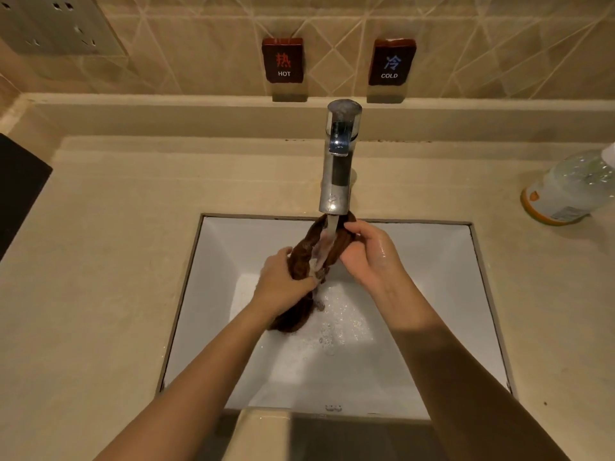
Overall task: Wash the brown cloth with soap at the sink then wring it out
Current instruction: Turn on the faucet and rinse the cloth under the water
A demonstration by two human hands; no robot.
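Observation:
The brown cloth [304, 251] is twisted into a rope under the running chrome tap [337, 161], above the white sink [432, 294]. My left hand [283, 277] grips its lower part, and a wet tail hangs below that hand. My right hand [369, 251] grips the upper end just beside the spout. Water streams down the cloth between my hands. Foam and bubbles lie on the sink floor below.
A clear plastic bottle [569, 191] with an orange base lies on the beige counter at the right. Hot [283, 61] and cold [391, 63] signs hang on the tiled wall behind the tap. A dark object [16, 191] sits at the left edge.

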